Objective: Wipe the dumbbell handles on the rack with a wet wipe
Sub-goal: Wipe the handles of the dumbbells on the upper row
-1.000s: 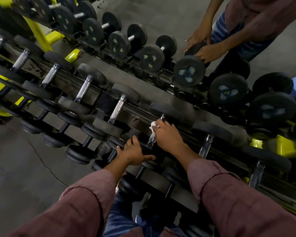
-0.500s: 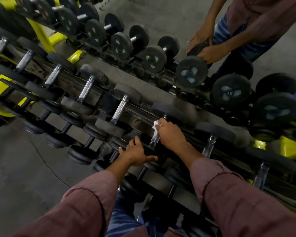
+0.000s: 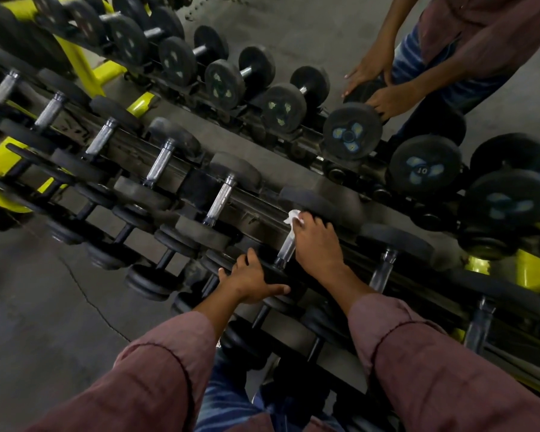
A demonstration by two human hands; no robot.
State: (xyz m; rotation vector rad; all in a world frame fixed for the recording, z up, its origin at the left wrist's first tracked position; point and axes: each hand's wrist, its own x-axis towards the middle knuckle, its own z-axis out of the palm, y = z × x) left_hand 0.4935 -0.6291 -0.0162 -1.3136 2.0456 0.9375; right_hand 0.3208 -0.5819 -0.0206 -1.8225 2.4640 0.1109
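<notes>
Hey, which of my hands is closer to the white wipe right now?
Right. Your right hand holds the wet wipe against the upper end of the dumbbell handle. Your left hand is lower down, gripping that dumbbell's near weight plate, away from the wipe.

A crumpled white wet wipe (image 3: 293, 217) sits at centre frame against the upper end of a knurled chrome dumbbell handle (image 3: 286, 246), lying slanted on the black-and-yellow rack (image 3: 259, 210).

Narrow gaps between neighbouring dumbbell handles (image 3: 218, 200), black weight heads (image 3: 200, 233) at either end.
</notes>
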